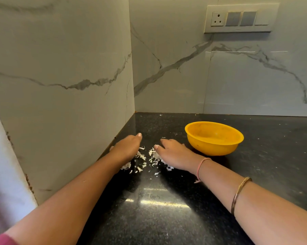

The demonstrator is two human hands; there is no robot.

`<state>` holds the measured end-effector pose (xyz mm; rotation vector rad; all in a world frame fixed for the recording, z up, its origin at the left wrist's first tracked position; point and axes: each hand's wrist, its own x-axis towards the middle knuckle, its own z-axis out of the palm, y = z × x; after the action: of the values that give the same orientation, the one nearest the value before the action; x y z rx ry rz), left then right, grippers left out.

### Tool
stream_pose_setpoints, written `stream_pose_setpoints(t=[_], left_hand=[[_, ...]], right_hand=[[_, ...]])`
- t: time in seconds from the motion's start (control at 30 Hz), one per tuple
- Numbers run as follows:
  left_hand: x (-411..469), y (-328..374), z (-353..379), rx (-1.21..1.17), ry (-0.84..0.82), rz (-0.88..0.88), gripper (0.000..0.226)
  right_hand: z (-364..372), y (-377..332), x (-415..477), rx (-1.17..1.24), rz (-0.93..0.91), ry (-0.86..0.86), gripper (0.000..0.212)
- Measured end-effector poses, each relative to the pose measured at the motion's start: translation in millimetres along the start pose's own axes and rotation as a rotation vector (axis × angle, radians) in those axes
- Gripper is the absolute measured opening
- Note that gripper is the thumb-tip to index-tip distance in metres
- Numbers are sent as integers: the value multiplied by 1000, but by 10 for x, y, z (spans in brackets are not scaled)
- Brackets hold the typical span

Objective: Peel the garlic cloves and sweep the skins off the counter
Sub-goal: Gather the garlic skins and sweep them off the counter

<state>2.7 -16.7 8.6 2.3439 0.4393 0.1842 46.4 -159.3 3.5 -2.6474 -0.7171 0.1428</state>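
Pale garlic skins (143, 160) lie scattered on the black counter (163, 209), gathered in a loose patch between my two hands. My left hand (128, 146) lies flat on the counter at the left of the skins, fingers straight and pointing toward the back wall. My right hand (174, 152) rests flat at the right of the skins, its thumb touching them. Neither hand holds anything. No garlic cloves show in view.
A yellow bowl (214, 137) stands just right of my right hand; its inside looks bare. Marble walls meet in a corner behind the hands. A switch panel (239, 17) is on the back wall. Small skin flecks dot the counter farther back.
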Motion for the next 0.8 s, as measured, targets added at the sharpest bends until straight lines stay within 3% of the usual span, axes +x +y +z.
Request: stream_pose_setpoints(t=[0.1,0.2,0.27,0.4,0.5,0.67,0.8], left_hand=[[-16,42,52,-213,-29,51,54],[12,45,89,-484,-70,87,48],[43,37,83,-561,6,108,39],[102,10,14,-546,252,125,40],[162,-43,-28,-582,355,88,39],[237,-78,-42,-601,362,28,45],[215,-92,-30,-486,243,5,56]], right_hand=[[63,-102,-27,-48,-94,-24,50],[54,-173,-79,184,-218,-57,40],[32,-166,-71,320,-237,22,34],[-49,-59,7,279,-178,185,39],[-73,22,114,172,-96,134,44],[-72,3,151,65,-104,-39,50],[-60,-16,119,219,-183,-104,47]])
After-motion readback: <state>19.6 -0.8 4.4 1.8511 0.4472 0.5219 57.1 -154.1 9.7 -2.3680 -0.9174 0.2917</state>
